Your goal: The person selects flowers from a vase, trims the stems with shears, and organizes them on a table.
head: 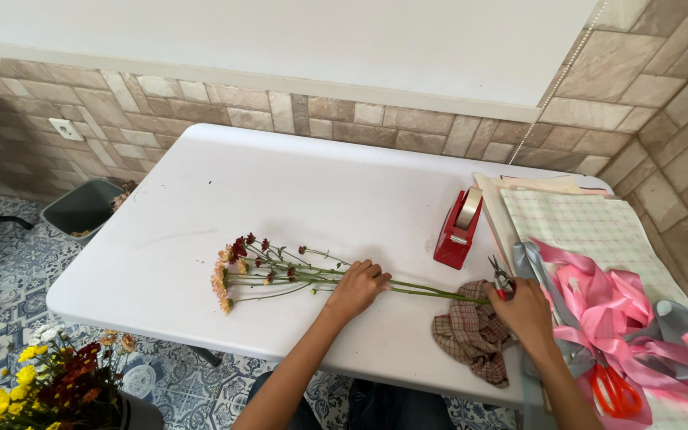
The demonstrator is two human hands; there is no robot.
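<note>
Left hand point(357, 288) lay flat, pressing flower stems point(296, 275) onto white table point(201, 239), pinning bunch steady. Right hand point(525, 312) clasped small snips point(501, 279) at stem ends, above checked cloth point(471, 330). Blooms red and peach, stems thin, green. Tape dispenser point(457, 231), pink ribbons point(607, 310) nearby.

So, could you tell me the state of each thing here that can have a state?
flower stems: lying flat on the table, pressed down by the left hand
small snips: held in the right hand, blades at the stem ends
tape dispenser: upright, roll loaded
checked cloth: crumpled
pink ribbon: loose, tangled
orange scissors: lying closed
</note>
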